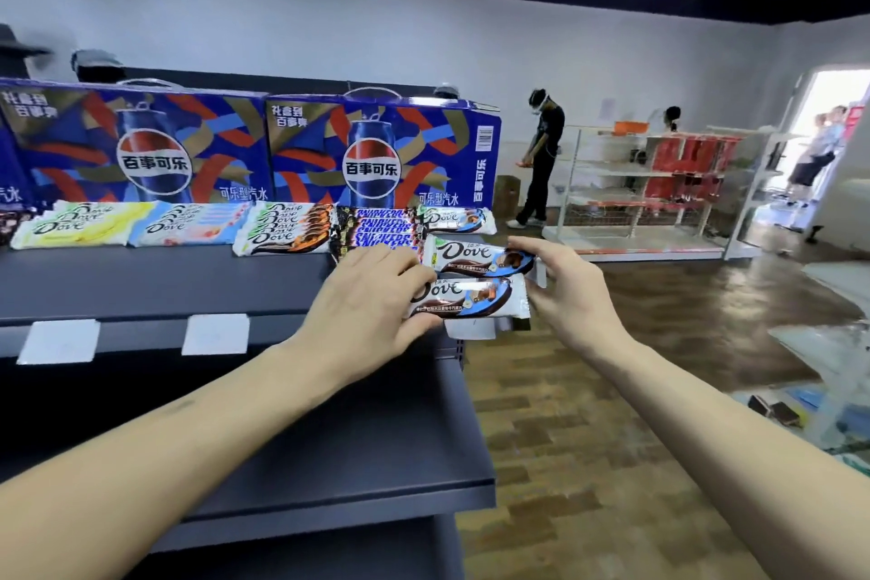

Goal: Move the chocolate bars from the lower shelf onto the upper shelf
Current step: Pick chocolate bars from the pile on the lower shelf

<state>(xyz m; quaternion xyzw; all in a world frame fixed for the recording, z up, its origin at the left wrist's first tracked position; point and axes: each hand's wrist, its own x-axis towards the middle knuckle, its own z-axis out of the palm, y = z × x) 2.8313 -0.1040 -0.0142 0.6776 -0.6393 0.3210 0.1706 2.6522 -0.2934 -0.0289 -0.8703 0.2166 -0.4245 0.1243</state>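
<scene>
My left hand (372,297) pinches the left end of a brown-and-blue Dove bar (475,299) over the right end of the dark upper shelf (141,283). My right hand (560,283) holds the right end of a second Dove bar (480,255) just behind it. A third such bar (454,219) lies on the shelf further back. Left of it lie rows of Snickers bars (376,228), orange Dove bars (287,226), pink Dove bars (188,224) and yellow Dove bars (70,224). The lower shelf (367,452) shows only bare dark surface.
Two large blue Pepsi cartons (381,155) stand behind the bars on the upper shelf. White price tags (214,334) hang on its front edge. To the right is wooden floor, a white rack (659,188) with red goods, and a person (541,155) standing beside it.
</scene>
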